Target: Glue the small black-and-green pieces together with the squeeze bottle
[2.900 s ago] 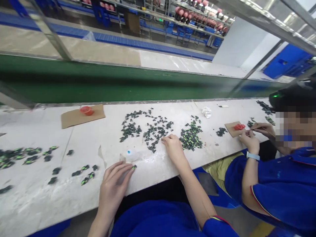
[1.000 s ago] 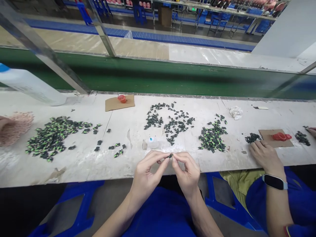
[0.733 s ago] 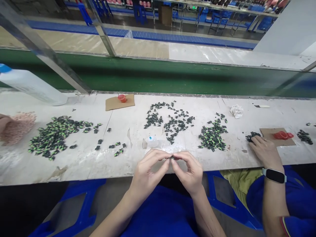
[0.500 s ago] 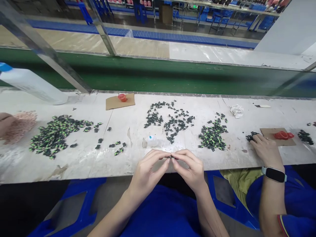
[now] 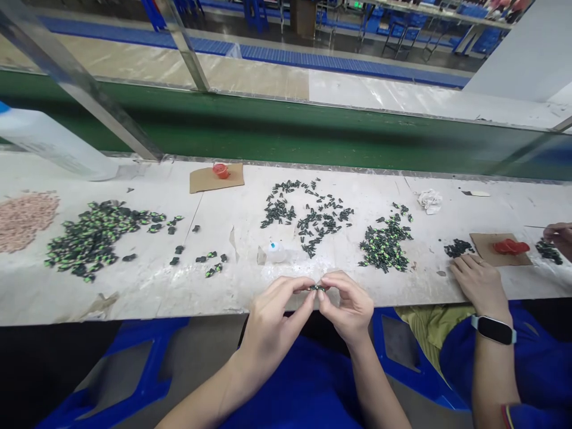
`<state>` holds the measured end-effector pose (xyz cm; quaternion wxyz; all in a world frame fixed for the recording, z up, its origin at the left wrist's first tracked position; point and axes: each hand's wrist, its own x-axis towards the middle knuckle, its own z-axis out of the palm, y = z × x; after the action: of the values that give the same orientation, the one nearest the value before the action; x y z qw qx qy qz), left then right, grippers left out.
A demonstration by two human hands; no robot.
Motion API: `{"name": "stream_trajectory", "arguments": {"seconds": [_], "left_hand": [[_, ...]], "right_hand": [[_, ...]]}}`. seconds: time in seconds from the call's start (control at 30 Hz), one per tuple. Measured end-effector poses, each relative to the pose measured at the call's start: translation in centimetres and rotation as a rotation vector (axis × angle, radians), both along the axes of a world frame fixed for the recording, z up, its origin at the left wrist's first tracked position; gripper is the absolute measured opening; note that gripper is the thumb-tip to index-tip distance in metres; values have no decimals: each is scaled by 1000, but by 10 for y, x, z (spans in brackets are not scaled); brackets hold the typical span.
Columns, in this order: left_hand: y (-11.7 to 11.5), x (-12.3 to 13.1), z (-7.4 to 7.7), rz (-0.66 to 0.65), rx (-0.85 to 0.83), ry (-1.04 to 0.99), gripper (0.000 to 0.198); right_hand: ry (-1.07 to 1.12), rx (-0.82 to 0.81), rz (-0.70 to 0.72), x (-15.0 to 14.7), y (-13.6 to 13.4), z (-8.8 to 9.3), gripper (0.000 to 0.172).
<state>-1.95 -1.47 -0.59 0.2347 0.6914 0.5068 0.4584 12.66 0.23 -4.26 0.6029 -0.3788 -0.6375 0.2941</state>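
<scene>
My left hand [image 5: 279, 316] and my right hand [image 5: 346, 304] meet over the table's front edge. Between their fingertips they pinch a small black-and-green part [image 5: 317, 288]; its exact kind is too small to make out. Straight ahead lies a scattered pile of small black parts [image 5: 319, 223]. To the right of it is a heap of black-and-green parts [image 5: 385, 244]. A small clear bottle with a blue tip [image 5: 276, 252] lies just beyond my fingers. Further left, a larger heap of black-and-green pieces [image 5: 89, 238] spreads out, with several loose ones near it.
A co-worker's hand [image 5: 480, 283] with a watch rests at right, near black bits [image 5: 458, 248] and a red container [image 5: 510, 246] on cardboard. Another red cup [image 5: 221, 171] stands back left. A white bottle [image 5: 53, 143], pink pieces [image 5: 27, 217] and crumpled tissue [image 5: 429, 201] are on the table.
My fingertips have parted slightly and shifted a little right, showing more of the part. The co-worker's hand at right has drawn back from the black bits; the hand at far left has gone.
</scene>
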Motion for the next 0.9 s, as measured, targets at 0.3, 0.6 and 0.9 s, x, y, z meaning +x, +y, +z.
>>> {"name": "stream_trajectory", "arguments": {"seconds": [0.3, 0.6, 0.9], "left_hand": [[13, -3, -17, -113, 245, 67, 21], [23, -12, -16, -195, 245, 66, 20], [17, -7, -21, -120, 301, 100, 27]], "right_hand": [[201, -321, 45, -2, -2, -3, 20], [364, -487, -1, -9, -5, 1, 8], [468, -574, -75, -21, -14, -5, 8]]}}
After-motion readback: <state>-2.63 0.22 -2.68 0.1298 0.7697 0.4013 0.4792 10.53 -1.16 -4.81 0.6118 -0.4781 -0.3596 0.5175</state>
